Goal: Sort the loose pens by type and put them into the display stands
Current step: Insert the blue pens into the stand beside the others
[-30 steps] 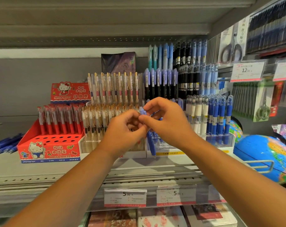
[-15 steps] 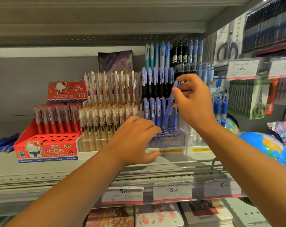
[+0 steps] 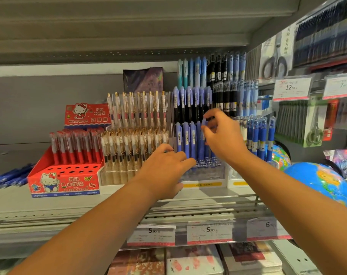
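Blue is the colour of the pen that the right hand pinches by its top with curled fingers. The pen stands in the near row of the clear stand, just right of other blue pens like it. I think it should go straight down until its tip sits in a hole, not leaning on its neighbours, while the left hand, lying flat and open on the stand's near edge, holds the stand steady.
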